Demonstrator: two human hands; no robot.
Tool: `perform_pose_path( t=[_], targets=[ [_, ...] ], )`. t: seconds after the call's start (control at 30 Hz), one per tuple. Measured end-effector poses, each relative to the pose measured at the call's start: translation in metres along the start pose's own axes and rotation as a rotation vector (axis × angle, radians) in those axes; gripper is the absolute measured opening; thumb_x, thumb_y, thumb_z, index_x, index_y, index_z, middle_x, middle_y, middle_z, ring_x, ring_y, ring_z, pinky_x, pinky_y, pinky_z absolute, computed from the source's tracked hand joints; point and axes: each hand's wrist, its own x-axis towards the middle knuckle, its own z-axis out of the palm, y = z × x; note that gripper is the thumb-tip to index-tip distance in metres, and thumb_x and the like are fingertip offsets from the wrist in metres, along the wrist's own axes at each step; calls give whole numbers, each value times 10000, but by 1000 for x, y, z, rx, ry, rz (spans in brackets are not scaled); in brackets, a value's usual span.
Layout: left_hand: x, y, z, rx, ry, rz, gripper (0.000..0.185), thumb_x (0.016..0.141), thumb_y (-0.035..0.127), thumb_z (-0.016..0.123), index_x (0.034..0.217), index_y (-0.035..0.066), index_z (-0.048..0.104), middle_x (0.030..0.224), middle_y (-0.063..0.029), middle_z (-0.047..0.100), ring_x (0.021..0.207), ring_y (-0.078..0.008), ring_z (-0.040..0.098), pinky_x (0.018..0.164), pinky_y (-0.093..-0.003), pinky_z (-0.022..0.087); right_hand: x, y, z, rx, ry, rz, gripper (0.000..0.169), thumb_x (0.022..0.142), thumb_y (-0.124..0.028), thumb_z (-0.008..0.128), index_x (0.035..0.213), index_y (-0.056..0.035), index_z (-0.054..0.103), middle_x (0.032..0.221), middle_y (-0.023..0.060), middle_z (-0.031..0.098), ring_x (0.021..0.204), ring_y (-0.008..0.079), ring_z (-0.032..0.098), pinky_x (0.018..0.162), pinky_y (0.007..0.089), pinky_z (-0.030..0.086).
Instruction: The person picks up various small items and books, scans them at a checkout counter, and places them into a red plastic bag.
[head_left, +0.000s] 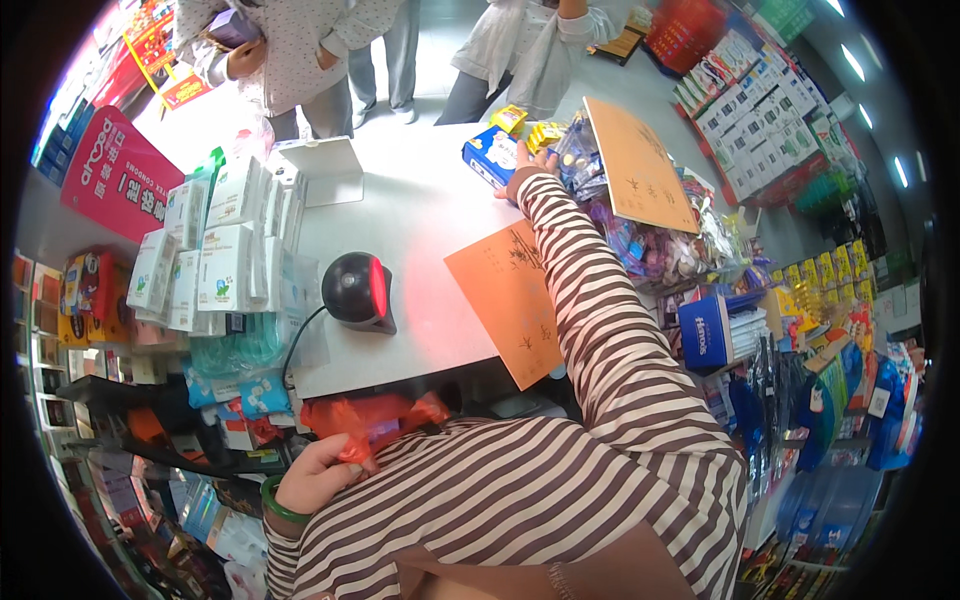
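Observation:
My left hand (322, 474) is closed on the crumpled edge of a red plastic bag (356, 420), which hangs at the near edge of the white counter (420, 300). Stretched to the far side, my right hand (534, 166) touches the right end of a blue box (489, 156); whether its fingers grip the box cannot be made out. Small yellow packets (545, 136) lie just beyond those fingers. Under my right forearm is an orange-brown exercise book (510, 300). Another such book (637, 169) rests tilted on a heap of small wrapped goods. A black desktop scanner (358, 292) glows red left of centre.
Stacked white tissue packs (225, 266) and a pink sign (120, 176) stand at the left. An open white box (326, 176) is on the far counter. Several people stand beyond it. Bagged goods and a blue box (705, 330) crowd the right side.

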Motion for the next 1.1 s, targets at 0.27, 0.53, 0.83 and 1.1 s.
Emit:
perform_pose_path(
  t=[0.27, 0.53, 0.83, 1.1],
  targets=[
    [-18, -15, -6, -123, 213, -3, 98, 744, 24, 467, 816, -4, 528, 799, -62, 555, 702, -91, 489, 655, -206, 394, -42, 5, -6, 195, 335, -337, 970, 514, -216, 744, 1303, -104, 192, 1113, 175, 434, 1091, 288, 377, 933, 341, 278],
    [-21, -33, -9, -211, 246, 72, 99, 732, 7, 473, 823, 9, 511, 778, -72, 552, 708, -114, 498, 672, -219, 398, -180, 34, 2, 1342, 316, -1001, 823, 649, 14, 644, 1283, -10, 119, 1214, 172, 353, 1114, 268, 416, 884, 365, 412],
    [-24, -35, -14, -216, 198, 113, 109, 745, 8, 465, 844, 9, 511, 767, -59, 537, 701, -114, 492, 667, -226, 397, -226, 74, 16, 2402, -1128, -560, 539, 737, -110, 580, 1207, 9, 345, 1160, 176, 452, 975, 278, 523, 722, 375, 487],
    [-33, -46, -17, -214, 213, 95, 104, 746, 48, 495, 846, 20, 508, 758, -59, 548, 686, -112, 501, 656, -222, 401, -231, 63, 32, 2537, -1500, -599, 573, 835, -372, 460, 1287, -95, 242, 1238, 214, 345, 1072, 398, 404, 859, 508, 384]
  ],
)
